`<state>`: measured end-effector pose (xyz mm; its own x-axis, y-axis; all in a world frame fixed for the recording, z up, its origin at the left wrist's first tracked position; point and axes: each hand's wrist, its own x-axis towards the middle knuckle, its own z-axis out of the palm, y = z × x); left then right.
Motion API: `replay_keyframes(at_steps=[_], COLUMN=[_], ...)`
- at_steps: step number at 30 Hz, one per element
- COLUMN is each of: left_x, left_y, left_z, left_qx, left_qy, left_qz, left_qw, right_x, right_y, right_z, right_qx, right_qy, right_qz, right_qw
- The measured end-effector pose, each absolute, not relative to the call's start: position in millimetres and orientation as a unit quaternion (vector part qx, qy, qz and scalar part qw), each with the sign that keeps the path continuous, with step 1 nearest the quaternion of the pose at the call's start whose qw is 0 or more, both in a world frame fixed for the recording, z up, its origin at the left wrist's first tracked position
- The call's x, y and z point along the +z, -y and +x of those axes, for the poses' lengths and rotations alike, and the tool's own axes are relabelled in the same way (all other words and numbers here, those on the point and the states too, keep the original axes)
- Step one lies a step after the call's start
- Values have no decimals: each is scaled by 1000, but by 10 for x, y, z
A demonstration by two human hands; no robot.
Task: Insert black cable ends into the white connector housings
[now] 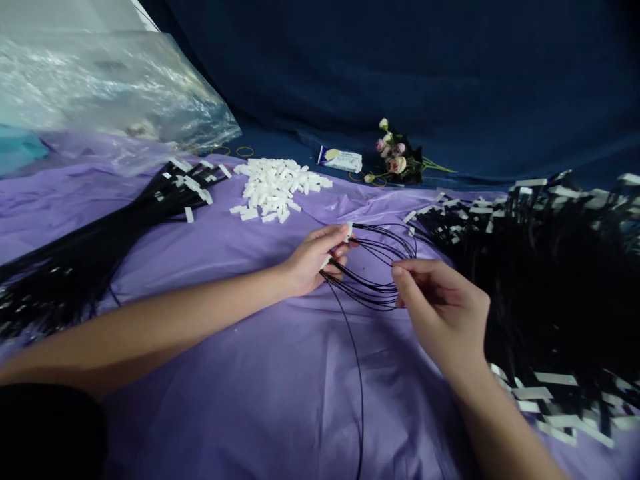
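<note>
Near the middle of the view, my left hand [317, 259] is closed on the white-ended side of a looped bundle of thin black cords [370, 293]. A white piece [349, 232] shows at its thumb tip, and another white piece [326, 261] sits lower, by the fingers. My right hand [440, 300] pinches the cords at the right end of the loops, with thumb and forefinger together. One loose cord [357, 360] hangs down from the left hand toward the bottom edge.
White pieces [275, 187] lie piled on the purple cloth [280, 387]. Black cord bundles lie at left [100, 233] and right [560, 287]. Behind are a small packet [340, 160], artificial flowers [397, 160], rubber bands [245, 152] and clear plastic [115, 87].
</note>
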<state>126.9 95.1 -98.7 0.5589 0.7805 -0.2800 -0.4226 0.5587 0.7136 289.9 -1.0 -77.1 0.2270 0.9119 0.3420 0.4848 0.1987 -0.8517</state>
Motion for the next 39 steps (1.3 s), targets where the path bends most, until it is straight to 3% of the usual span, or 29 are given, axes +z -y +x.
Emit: replay_keyframes(at_steps=[6, 39], left_x=[-968, -983], left_y=[-942, -886], left_z=[1258, 1302], left_qx=[346, 375], left_qy=[-295, -322], left_qz=[300, 362], left_qw=[839, 790], right_x=[-826, -867], right_y=[12, -10], right_z=[2914, 2970], right_qx=[149, 117], right_qy=[597, 627], right_qz=[-631, -659], right_qw=[473, 399])
